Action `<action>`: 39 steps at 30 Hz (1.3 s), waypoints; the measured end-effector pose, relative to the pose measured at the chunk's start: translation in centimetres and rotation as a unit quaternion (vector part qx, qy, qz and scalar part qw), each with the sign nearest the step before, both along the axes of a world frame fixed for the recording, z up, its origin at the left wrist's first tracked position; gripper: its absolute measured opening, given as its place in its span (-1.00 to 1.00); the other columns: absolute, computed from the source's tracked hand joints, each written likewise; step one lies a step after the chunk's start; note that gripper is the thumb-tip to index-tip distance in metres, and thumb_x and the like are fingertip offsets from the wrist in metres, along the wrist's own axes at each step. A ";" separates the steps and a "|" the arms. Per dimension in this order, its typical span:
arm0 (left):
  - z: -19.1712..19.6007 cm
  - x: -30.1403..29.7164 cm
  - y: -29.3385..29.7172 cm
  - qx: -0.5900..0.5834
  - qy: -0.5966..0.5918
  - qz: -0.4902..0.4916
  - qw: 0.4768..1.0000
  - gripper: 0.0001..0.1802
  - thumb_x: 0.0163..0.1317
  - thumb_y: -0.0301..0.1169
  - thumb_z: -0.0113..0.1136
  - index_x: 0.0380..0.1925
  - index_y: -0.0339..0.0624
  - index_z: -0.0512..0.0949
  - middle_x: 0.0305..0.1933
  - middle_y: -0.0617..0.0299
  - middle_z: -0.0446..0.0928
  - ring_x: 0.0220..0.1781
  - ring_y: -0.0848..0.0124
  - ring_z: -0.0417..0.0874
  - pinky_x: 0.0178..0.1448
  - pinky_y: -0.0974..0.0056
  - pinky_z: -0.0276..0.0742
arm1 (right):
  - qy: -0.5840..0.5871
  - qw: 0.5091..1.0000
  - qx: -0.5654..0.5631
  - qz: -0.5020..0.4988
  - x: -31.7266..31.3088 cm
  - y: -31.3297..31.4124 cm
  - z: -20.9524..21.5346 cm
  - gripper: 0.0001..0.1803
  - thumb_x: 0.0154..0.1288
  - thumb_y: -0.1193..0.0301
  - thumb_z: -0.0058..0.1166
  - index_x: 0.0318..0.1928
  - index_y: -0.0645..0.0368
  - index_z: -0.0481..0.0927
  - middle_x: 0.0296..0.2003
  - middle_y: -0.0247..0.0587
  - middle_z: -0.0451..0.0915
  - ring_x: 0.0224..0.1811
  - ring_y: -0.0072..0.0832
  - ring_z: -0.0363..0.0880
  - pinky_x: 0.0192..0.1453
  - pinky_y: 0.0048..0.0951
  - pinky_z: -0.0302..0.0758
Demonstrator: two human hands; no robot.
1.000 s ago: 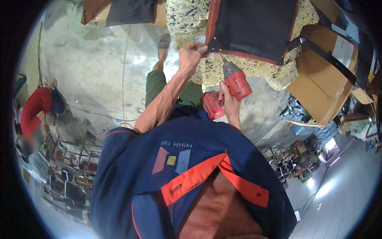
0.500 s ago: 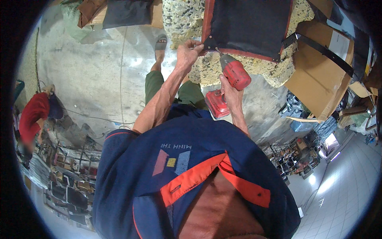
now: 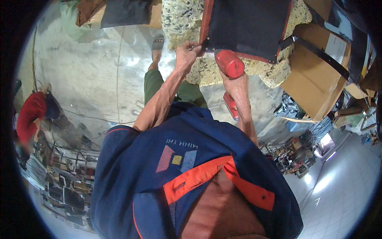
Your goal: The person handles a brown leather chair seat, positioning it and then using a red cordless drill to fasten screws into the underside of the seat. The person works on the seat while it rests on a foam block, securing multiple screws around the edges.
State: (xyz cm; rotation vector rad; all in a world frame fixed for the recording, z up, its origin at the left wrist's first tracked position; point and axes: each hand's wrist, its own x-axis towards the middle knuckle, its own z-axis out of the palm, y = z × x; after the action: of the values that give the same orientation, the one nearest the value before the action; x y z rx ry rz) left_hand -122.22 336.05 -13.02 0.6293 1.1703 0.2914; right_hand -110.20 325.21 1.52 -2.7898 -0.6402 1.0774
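- Looking down from the head view, I note the left hand (image 3: 186, 53) at about 12 o'clock, fingers pinched on the lower left corner of a dark fabric panel (image 3: 248, 26).
- I record the panel as near-black cloth with a red-orange border along its left and bottom edges; it is flat and roughly square, its top cut off by the picture's rim.
- I see the panel lying on a block of speckled yellow-green foam (image 3: 191, 24), which shows beyond its left, lower and right sides with a ragged, crumbly edge.
- I find the right hand (image 3: 235, 85) just right of the left hand, toward 1 o'clock, clenched around the grip of a red power tool (image 3: 229, 63).
- I note the tool's rounded red body pointing up at the panel's bottom border, its nose touching or just at the border near the pinched corner; I cannot tell which. A second red part (image 3: 230, 105) shows below the wrist.
- I log a black strap (image 3: 318, 53) running from the panel's right side across a brown cardboard box (image 3: 308, 85) at 2 o'clock.
- I see a sandalled foot (image 3: 157, 46) on the grey floor (image 3: 87, 79) at 11 o'clock.
- I note a navy shirt with an orange collar (image 3: 199, 179) filling the lower frame.
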 end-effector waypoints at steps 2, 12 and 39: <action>-0.1 0.0 0.0 -0.005 0.001 0.006 1.000 -0.77 0.32 -0.51 0.32 -0.09 -0.45 0.62 -0.19 0.02 0.69 -0.26 0.33 0.77 -0.17 0.32 0.67 | -0.005 1.000 0.010 0.005 -0.1 0.1 -0.2 -0.46 0.20 0.25 0.40 0.17 0.16 0.64 0.03 0.05 0.72 0.15 -0.14 0.70 0.17 -0.20 0.59; -2.4 -0.2 0.1 -0.007 0.032 -0.035 0.999 -0.76 0.32 -0.49 0.31 -0.06 -0.39 0.64 -0.19 0.05 0.71 -0.24 0.37 0.78 -0.16 0.32 0.63 | 0.021 0.996 0.027 -0.088 -1.4 -0.6 -0.6 -0.50 0.21 0.29 0.40 0.13 0.23 0.65 -0.02 -0.01 0.75 0.08 -0.27 0.74 0.15 -0.25 0.59; 5.5 13.1 1.6 0.025 -0.014 -0.129 0.991 -0.54 0.42 -0.29 0.23 0.20 -0.32 0.48 -0.39 -0.01 0.68 -0.45 0.19 0.73 -0.27 0.15 0.68 | -0.079 0.958 0.228 -0.157 -2.3 -6.0 -2.9 -0.60 0.32 0.25 0.35 0.02 0.19 0.55 -0.16 -0.15 0.63 -0.11 -0.30 0.64 0.01 -0.22 0.56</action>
State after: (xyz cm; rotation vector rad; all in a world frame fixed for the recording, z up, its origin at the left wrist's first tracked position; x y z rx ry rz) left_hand -109.17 337.63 -7.48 0.8093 1.0434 0.1101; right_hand -112.51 319.25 -1.39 -2.4688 -0.3768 0.5644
